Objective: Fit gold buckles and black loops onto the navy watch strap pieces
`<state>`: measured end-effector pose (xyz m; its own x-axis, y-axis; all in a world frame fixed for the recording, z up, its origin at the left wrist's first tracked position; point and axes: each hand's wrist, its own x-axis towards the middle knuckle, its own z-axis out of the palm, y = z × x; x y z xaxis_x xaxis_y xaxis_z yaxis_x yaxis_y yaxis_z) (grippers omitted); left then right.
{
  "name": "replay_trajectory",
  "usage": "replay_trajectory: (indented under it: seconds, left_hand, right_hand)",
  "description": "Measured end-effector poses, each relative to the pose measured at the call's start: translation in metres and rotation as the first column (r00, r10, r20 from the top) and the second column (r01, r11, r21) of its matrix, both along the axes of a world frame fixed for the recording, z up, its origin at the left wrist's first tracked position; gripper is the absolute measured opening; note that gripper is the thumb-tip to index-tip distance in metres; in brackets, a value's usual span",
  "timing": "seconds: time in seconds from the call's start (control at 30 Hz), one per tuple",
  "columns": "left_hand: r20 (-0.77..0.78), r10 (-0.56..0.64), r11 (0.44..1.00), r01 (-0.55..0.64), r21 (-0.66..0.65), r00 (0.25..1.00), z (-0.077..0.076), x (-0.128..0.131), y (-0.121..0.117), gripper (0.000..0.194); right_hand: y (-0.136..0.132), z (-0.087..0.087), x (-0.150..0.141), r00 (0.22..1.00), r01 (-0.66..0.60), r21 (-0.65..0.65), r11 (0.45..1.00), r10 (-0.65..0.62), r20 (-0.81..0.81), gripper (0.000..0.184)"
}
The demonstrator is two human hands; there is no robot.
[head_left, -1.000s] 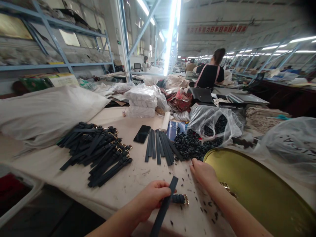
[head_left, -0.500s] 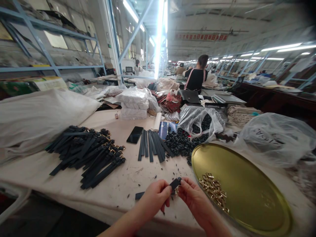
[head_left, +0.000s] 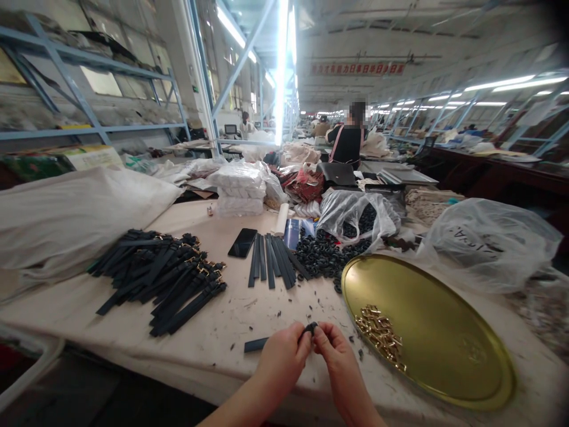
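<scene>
My left hand [head_left: 284, 351] is closed around a flat black strap [head_left: 255, 344], whose tail sticks out to the left, low over the table. Close against it, my right hand [head_left: 334, 350] pinches a small black loop [head_left: 310, 327] at the strap's other end. The fingertips of both hands nearly meet there and cover most of that end, so I cannot tell how loop and strap sit together. Ahead of my hands lie loose black straps [head_left: 272, 261] in a fan. Beyond them to the right is a heap of black loops [head_left: 322, 258].
At left lies a pile of straps with gold buckles [head_left: 164, 279]. An oval gold tray [head_left: 444, 338] on the right bears gold metal buckles [head_left: 380, 335]. A phone [head_left: 242, 243], plastic bags [head_left: 491, 246] and wrapped bundles [head_left: 240, 187] stand further back. A person [head_left: 349, 139] is beyond the table.
My hands have drawn closer together, and the strap end that showed between them is now mostly covered by fingers. The view has shifted slightly.
</scene>
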<state>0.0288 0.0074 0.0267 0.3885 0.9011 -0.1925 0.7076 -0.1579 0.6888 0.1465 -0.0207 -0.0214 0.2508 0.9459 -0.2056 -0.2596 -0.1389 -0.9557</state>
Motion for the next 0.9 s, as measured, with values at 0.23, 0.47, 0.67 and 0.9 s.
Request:
replay_trajectory:
  seconds: [0.23,0.47,0.67,0.9]
  left_hand:
    - [0.002,-0.058,0.997,0.057,0.043,0.998,-0.008,0.001,0.001,0.029]
    - [0.11,-0.155,0.987,0.158,-0.016,0.982,-0.007,-0.003,0.004,0.028]
    - [0.198,-0.173,0.955,0.214,-0.208,0.965,-0.004,-0.006,0.002,0.025]
    - [0.212,-0.109,0.931,0.174,-0.321,0.971,0.006,-0.027,-0.009,0.031]
  right_hand:
    - [-0.008,0.003,0.004,0.994,-0.091,-0.016,0.996,0.089,-0.062,0.027]
    - [-0.008,-0.002,0.011,0.995,-0.087,-0.011,0.996,0.086,-0.055,0.025]
    - [-0.009,-0.011,0.02,0.954,-0.22,-0.051,0.974,0.204,-0.221,0.026]
    - [-0.01,0.003,0.02,0.935,-0.113,-0.113,0.987,0.068,-0.349,0.023]
